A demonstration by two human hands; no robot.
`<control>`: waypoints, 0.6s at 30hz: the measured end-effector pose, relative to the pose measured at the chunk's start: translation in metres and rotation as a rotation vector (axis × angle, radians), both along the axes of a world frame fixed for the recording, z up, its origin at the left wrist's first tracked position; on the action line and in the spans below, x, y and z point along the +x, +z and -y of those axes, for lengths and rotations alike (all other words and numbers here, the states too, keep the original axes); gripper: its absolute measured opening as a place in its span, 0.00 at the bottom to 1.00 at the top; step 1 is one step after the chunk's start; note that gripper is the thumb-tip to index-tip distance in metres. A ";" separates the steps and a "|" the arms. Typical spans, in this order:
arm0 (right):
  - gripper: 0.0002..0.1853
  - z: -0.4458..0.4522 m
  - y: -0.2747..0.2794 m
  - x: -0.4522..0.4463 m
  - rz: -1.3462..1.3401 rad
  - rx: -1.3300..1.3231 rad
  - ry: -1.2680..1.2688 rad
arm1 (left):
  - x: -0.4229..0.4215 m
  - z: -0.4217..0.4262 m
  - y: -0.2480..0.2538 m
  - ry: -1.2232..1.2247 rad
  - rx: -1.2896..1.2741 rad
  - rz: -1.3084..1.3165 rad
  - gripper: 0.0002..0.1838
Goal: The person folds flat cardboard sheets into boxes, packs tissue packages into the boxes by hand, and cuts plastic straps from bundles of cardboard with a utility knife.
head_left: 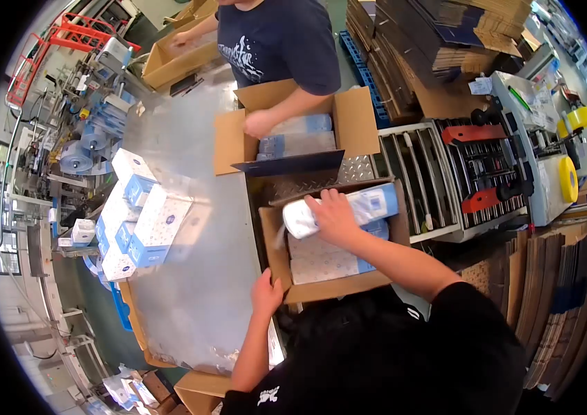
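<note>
My right hand (335, 220) is closed over a white-and-blue plastic-wrapped pack (369, 205), which lies tilted at the top of an open cardboard box (338, 293). Below it, more wrapped packs (324, 270) with the same print lie inside that box. My left hand (266, 295) grips the box's near left edge, thumb toward the inside. To the left, on the metal table (214, 263), several similar white-and-blue packs (162, 221) are piled up.
Across from me a person's hand (260, 124) reaches into a second open box (359, 128) holding wrapped packs. A roller conveyor (414, 183) runs right, toward red-armed machinery (477, 200). Flattened cardboard (556, 297) stands at the right; film rolls (77, 158) are at the left.
</note>
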State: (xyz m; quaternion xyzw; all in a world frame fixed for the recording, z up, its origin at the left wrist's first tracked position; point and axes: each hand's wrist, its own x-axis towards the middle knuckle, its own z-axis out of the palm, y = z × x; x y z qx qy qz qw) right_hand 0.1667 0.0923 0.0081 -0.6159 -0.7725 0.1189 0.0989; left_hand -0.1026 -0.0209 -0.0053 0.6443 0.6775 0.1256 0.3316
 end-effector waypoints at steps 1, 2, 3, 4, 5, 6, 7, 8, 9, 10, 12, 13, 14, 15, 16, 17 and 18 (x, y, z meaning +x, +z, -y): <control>0.38 -0.003 -0.039 -0.005 0.043 0.052 -0.039 | 0.009 -0.009 0.007 -0.071 0.002 -0.072 0.14; 0.39 -0.006 -0.066 -0.002 0.008 -0.035 -0.056 | 0.020 -0.023 0.012 -0.091 0.016 -0.071 0.14; 0.38 -0.011 -0.106 0.007 -0.040 -0.038 0.008 | 0.029 -0.032 0.018 -0.179 -0.008 -0.034 0.14; 0.36 -0.011 -0.109 0.021 -0.100 -0.137 0.052 | 0.036 -0.040 0.023 -0.269 -0.042 0.001 0.15; 0.35 -0.010 -0.110 0.035 -0.159 -0.239 0.089 | 0.044 -0.047 0.023 -0.352 -0.026 -0.016 0.14; 0.32 -0.015 -0.076 0.057 -0.223 -0.434 0.111 | 0.050 -0.055 0.019 -0.372 -0.033 -0.013 0.14; 0.28 -0.005 -0.056 0.082 -0.159 -0.214 -0.039 | 0.057 -0.063 0.008 -0.541 0.072 -0.067 0.14; 0.27 0.008 -0.044 0.098 -0.119 -0.108 -0.116 | 0.066 -0.070 -0.004 -0.707 0.179 -0.118 0.13; 0.25 0.021 -0.032 0.115 -0.082 -0.006 -0.197 | 0.076 -0.077 -0.019 -0.719 0.170 -0.108 0.13; 0.25 0.036 -0.022 0.123 -0.074 -0.055 -0.347 | 0.086 -0.081 -0.038 -0.790 0.179 -0.109 0.13; 0.31 0.067 -0.031 0.115 -0.129 -0.179 -0.425 | 0.110 -0.089 -0.067 -0.878 0.187 -0.109 0.12; 0.36 0.086 -0.047 0.103 -0.195 -0.263 -0.357 | 0.124 -0.094 -0.077 -0.906 0.128 -0.283 0.12; 0.42 0.103 -0.064 0.091 -0.263 -0.350 -0.293 | 0.138 -0.099 -0.089 -0.949 0.073 -0.454 0.11; 0.47 0.121 -0.074 0.079 0.017 -0.376 -0.072 | 0.135 -0.103 -0.106 -0.895 0.041 -0.348 0.11; 0.51 0.111 -0.054 0.084 -0.065 -0.639 0.015 | 0.136 -0.108 -0.104 -0.913 0.043 -0.348 0.11; 0.54 0.103 -0.027 0.088 -0.156 -0.901 0.115 | 0.134 -0.111 -0.096 -0.951 -0.008 -0.342 0.11; 0.54 0.109 -0.019 0.086 -0.166 -0.899 0.106 | 0.133 -0.116 -0.087 -0.991 -0.055 -0.338 0.11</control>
